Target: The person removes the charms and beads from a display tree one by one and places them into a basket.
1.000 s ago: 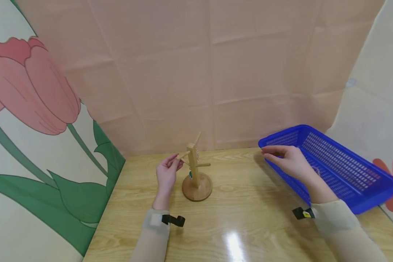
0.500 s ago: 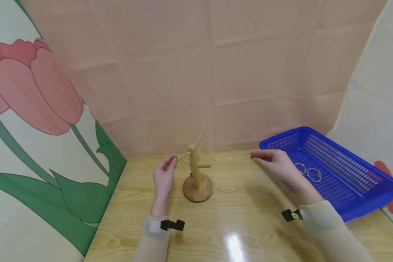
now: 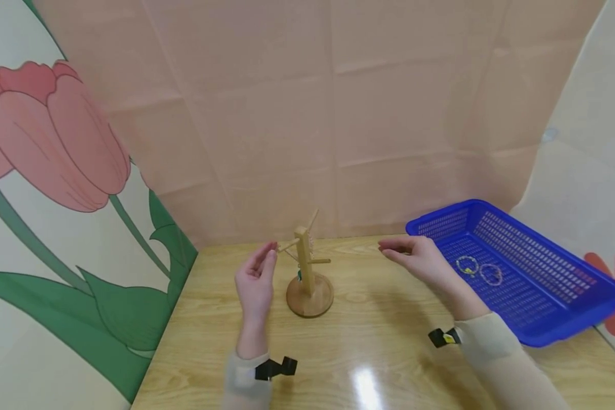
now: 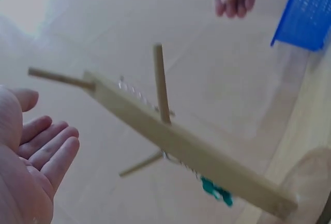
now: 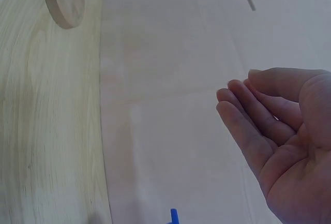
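Note:
A wooden peg stand [image 3: 304,262] on a round base stands mid-table, its pegs sticking out from the post. A bracelet with a green charm [image 4: 216,190] hangs from one peg in the left wrist view. Pale beads [image 4: 134,90] show behind the post. Just left of the upper front peg is my left hand [image 3: 255,279], fingers loosely bent and apart from the peg, holding nothing. My right hand [image 3: 415,256] hovers between stand and basket; the right wrist view shows its fingers [image 5: 253,141] relaxed, with nothing between thumb and fingertips.
At the right stands a blue plastic basket [image 3: 564,259] with perforated walls. Inside lie a yellowish bracelet [image 3: 467,265] and a pink bracelet [image 3: 491,274]. A pinkish cloth [image 3: 256,142] hangs behind the wooden table [image 3: 369,319].
My right hand has moved left, away from the basket, uncovering the two bracelets there. My left hand has let go at the peg and drawn slightly left and down.

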Demonstrator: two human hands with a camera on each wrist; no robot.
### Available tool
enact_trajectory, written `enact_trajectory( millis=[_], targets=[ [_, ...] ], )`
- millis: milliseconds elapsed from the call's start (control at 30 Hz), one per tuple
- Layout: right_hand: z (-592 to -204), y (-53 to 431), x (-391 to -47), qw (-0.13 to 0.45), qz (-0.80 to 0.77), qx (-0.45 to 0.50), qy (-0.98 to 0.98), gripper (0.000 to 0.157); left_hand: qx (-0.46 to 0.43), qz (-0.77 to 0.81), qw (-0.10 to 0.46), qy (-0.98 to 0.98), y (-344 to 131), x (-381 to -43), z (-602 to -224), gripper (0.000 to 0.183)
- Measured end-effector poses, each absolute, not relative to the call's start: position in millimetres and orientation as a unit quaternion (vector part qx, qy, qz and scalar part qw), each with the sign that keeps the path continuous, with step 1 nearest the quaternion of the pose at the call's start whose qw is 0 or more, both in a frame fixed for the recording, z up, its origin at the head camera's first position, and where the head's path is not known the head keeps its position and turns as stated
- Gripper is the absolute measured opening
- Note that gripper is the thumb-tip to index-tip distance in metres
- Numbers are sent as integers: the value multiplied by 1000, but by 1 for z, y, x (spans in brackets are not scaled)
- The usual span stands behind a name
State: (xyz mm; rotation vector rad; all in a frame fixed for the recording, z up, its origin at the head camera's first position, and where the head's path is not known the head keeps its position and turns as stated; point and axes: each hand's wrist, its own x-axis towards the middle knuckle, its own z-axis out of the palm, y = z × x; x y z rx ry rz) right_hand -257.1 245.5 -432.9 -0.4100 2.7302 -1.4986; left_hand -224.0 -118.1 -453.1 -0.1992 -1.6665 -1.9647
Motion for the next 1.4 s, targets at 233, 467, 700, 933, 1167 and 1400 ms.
enact_trajectory(
  millis=[233,467,700,933,1167,1400],
  targets=[
    [-436,238,-261,-6,-469,-154,870,33,-124,-722,307,-608,-110,-215,-447,23],
    [-438,230,-265,-22,-462,-172,870,29,-135,-737,313,-584,-105,-215,-445,22],
    [-438,225,-265,-17,-470,-169,866,29,-136,-753,314,-562,-101,-215,-441,21],
    [-440,223,-263,-2,-488,-163,858,31,-123,-750,319,-566,-100,-215,-441,18],
    [-443,218,-258,5,-523,-151,839,33,-114,-761,309,-559,-99,-215,-443,21],
    [-443,208,-258,10,-562,-148,814,34,-101,-784,292,-539,-99,-215,-441,28]
  ],
)
